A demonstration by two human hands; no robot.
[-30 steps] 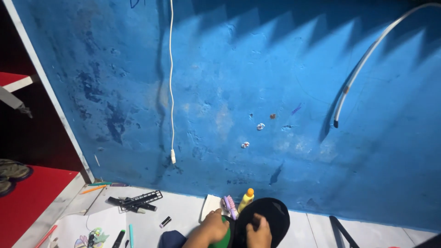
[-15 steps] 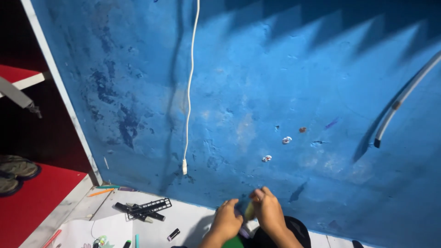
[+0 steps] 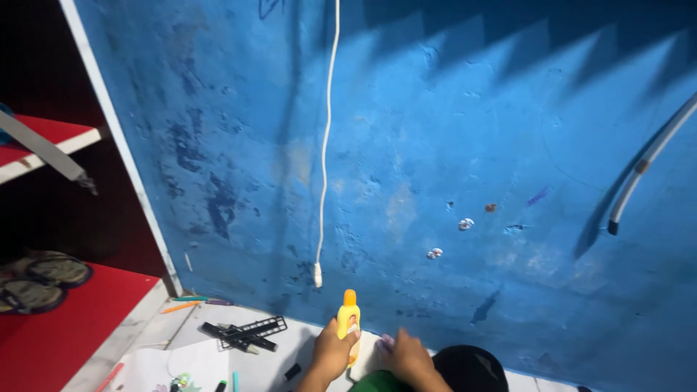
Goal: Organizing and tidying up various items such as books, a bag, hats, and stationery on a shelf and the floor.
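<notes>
Clasped around a small yellow bottle (image 3: pixel 348 325) with an orange cap, the left hand (image 3: pixel 332 356) holds it upright at about six o'clock in the view, fingers wrapped over its lower body so the cap points to twelve o'clock, just in front of the blue wall (image 3: pixel 435 145).

Going left to right: at nine o'clock a red shelf (image 3: pixel 43 134) sits in a dark recess, and below it, toward eight o'clock, a pair of sandals (image 3: pixel 43 279) lies on a red ledge (image 3: pixel 65 334). At seven o'clock the white tiled floor (image 3: pixel 189 330) carries a few coloured pencils (image 3: pixel 190 301) by the wall, a black plastic rack (image 3: pixel 255 329) lying across dark markers (image 3: pixel 231 337), and a sheet of white paper (image 3: pixel 174 359) near the bottom edge. A white cable (image 3: pixel 327 145) hangs down the wall from twelve o'clock, its plug end just above the bottle's cap.

The right hand (image 3: pixel 408 356) is just beside the left, toward five o'clock, fingers curled over something purple (image 3: pixel 385 340) that is mostly hidden; whether it grips this I cannot tell. A black rounded object (image 3: pixel 472 366) lies under the right wrist. At three o'clock a pale tube (image 3: pixel 642 163) curves down the wall
</notes>
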